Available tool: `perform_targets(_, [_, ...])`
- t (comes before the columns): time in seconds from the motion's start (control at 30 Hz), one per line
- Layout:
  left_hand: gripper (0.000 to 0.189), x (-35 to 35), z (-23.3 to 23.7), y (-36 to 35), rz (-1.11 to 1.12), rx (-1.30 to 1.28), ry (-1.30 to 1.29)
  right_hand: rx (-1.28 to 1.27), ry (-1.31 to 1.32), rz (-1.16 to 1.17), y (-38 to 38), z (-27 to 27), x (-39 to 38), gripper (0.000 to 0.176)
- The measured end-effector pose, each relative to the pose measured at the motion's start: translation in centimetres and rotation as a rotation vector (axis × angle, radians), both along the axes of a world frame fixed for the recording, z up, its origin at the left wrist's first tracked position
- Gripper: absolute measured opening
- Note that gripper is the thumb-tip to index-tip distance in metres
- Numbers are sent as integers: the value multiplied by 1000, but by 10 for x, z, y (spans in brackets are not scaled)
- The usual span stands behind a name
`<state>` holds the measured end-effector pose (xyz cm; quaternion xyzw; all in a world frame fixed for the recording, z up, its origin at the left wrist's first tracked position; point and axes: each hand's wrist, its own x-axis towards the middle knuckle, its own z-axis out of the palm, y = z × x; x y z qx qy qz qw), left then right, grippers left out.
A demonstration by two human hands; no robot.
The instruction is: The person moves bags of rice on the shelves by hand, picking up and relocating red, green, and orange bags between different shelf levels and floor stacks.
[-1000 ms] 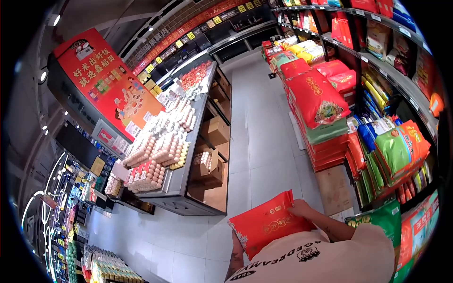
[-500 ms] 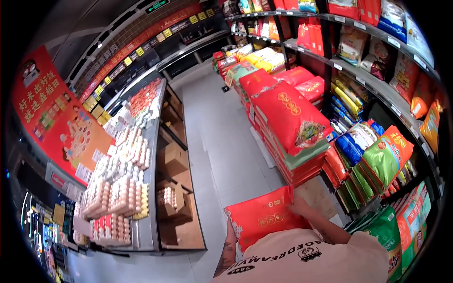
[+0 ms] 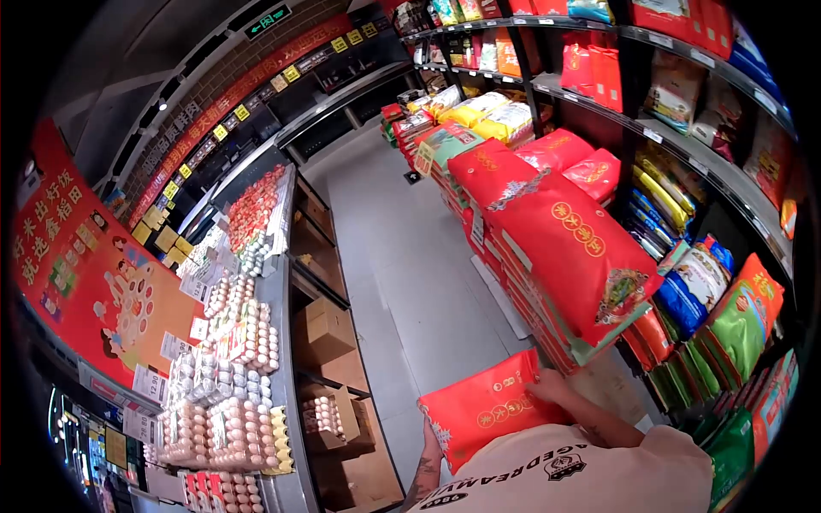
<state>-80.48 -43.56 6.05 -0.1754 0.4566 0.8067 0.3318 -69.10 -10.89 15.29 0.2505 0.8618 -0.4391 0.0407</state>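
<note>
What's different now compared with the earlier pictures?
The view has moved forward along the aisle: the stack of red rice bags and packed eggs look closer, and a green exit sign has come fully into view. The held red rice bag stays between the left hand and right hand.

We hold a plump red bag [image 3: 481, 405], gold-lettered, pale patterning at one end, slightly tilted before us.
</note>
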Motion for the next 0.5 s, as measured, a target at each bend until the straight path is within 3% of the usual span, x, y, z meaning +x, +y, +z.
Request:
perform_targets(0.13, [63,-59,-10,7,136,45,32,-37,37,115,19,-8,-104,37])
perform_targets(0.33, [63,-141,21,53,350,53,122,-99,64,398,70,35,-276,36])
perform_targets(0.5, [63,-207,34,96,432,9,123,-79,64,530,114,27,-360,33])
